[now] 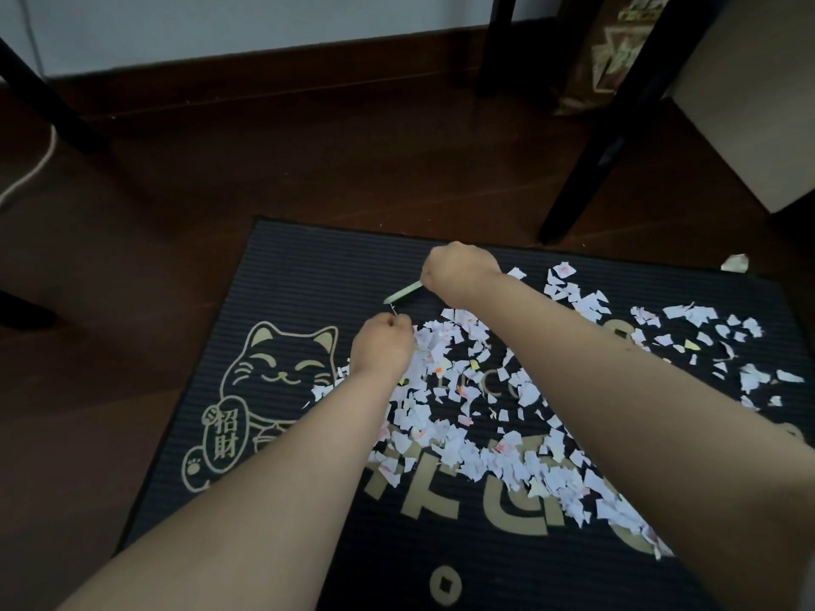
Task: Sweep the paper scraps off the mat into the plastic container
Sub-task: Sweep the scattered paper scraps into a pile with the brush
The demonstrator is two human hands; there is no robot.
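- Over the mat's far middle, the right hand is hovering, fingers wrapping round a pale green handle that is pointing toward the mat's left side.
- Just nearer on the mat, the left hand is sitting with fingers balled up beside the thin hook at the handle's tip; whether they are pinching it, I cannot tell.
- Paper scraps are lying across the mat's middle and right half, thickest between the forearms and thinning toward the mat's right edge.
- A gold cat print is showing on the mat's left side.
- One stray scrap is lying on the wooden floor, just past the mat's far right corner.
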